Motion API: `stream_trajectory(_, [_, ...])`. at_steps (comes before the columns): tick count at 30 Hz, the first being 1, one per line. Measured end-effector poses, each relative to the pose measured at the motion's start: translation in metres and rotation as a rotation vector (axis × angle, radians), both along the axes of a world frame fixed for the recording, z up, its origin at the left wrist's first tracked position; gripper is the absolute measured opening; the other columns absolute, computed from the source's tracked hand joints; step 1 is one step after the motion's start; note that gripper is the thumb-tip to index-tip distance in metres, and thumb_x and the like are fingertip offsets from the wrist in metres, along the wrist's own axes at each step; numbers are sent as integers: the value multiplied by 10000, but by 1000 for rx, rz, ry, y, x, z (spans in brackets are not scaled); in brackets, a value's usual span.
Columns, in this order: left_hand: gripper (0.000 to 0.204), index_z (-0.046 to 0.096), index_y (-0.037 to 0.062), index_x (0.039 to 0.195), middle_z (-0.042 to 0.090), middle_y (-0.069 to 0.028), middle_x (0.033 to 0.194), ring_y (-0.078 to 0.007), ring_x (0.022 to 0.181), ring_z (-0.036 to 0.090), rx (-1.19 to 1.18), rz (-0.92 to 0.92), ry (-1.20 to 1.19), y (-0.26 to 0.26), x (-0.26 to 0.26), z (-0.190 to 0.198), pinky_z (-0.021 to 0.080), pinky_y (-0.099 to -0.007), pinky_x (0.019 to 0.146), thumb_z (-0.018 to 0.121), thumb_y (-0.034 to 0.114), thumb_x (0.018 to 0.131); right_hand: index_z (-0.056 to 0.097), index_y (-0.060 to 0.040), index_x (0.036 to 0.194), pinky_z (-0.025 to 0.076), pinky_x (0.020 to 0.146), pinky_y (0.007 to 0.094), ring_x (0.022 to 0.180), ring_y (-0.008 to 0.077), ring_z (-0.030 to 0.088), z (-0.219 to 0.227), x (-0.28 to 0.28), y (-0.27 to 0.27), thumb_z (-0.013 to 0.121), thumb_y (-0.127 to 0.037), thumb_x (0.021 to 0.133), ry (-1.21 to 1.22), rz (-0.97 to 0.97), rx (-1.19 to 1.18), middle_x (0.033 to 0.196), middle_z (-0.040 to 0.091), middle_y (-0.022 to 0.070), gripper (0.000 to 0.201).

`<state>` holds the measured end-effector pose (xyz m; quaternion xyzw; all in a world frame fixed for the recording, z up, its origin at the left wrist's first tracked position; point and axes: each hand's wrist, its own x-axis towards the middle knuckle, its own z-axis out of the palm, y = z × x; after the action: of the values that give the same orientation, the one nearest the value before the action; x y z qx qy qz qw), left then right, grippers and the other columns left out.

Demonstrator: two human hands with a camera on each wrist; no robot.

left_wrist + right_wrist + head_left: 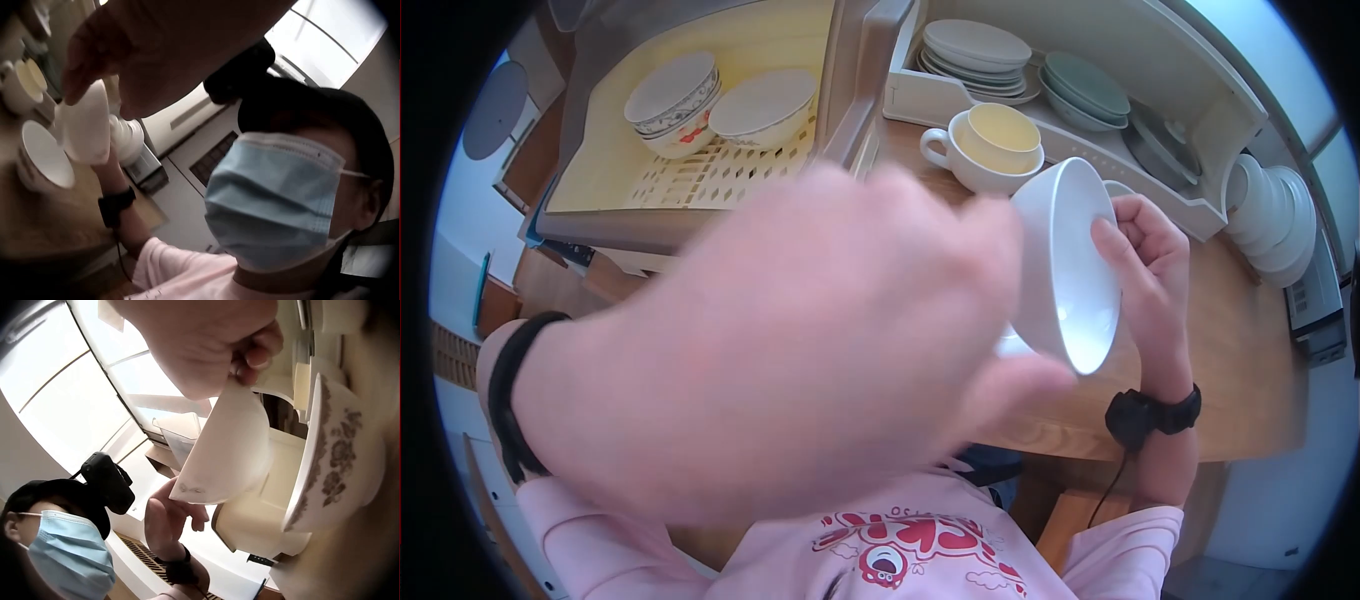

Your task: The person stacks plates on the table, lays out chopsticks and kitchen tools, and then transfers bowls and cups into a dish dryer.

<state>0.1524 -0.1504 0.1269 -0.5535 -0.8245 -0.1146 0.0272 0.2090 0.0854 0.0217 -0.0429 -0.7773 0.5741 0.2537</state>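
A white bowl [1092, 270] is held up tilted on its side. My right hand [1150, 255] pinches it by the rim, seen also at the top of the right wrist view [206, 347]. Close to the head camera, my blurred left hand [800, 340] extends its thumb near the bowl's lower edge. The left wrist view shows the left hand's [144, 56] fingers and thumb spread apart around the bowl [87, 125]; contact is unclear. Below, on the table, stands a second bowl with a floral pattern [344, 456], mostly hidden in the head view.
A cream cup [1000, 140] sits within a white handled cup behind the bowl. Plates and bowls fill a white rack [905, 95] at the back. Stacked bowls [675, 100] stand in a yellowish drainer at left. More white plates [1280, 215] lean at right.
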Motion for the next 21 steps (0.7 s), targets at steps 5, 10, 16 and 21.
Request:
stream_trajectory(5, [498,519,-44,1097,616,-108,659,-197,556,618,-162,37,-655,17,-27,-4,471,-307,516,629,395,889,582,40,956,349,528,148,598,-16,491,1,5,-6,593,-54,916,122,-55,-80,712,594,-26,102])
stream_trajectory(10, [383,514,-49,1108,575,-93,782,-130,665,534,-105,-19,-809,22,-35,-11,442,-286,587,573,276,915,573,37,961,360,551,136,621,-15,508,2,14,-8,588,-11,908,192,-42,55,740,604,-14,73])
stream_trajectory(16, [338,529,-50,1115,598,-117,879,-150,775,558,0,60,-773,16,-38,-9,463,-287,681,432,34,802,572,31,966,385,589,164,691,3,527,-3,19,1,515,-294,970,320,26,66,820,597,3,330])
stream_trajectory(21, [337,561,-20,1157,622,-100,996,-142,890,597,141,-272,508,-41,-67,3,468,-274,783,503,64,835,596,13,896,391,571,204,632,35,478,3,15,0,420,-456,988,372,-88,135,722,540,-4,510])
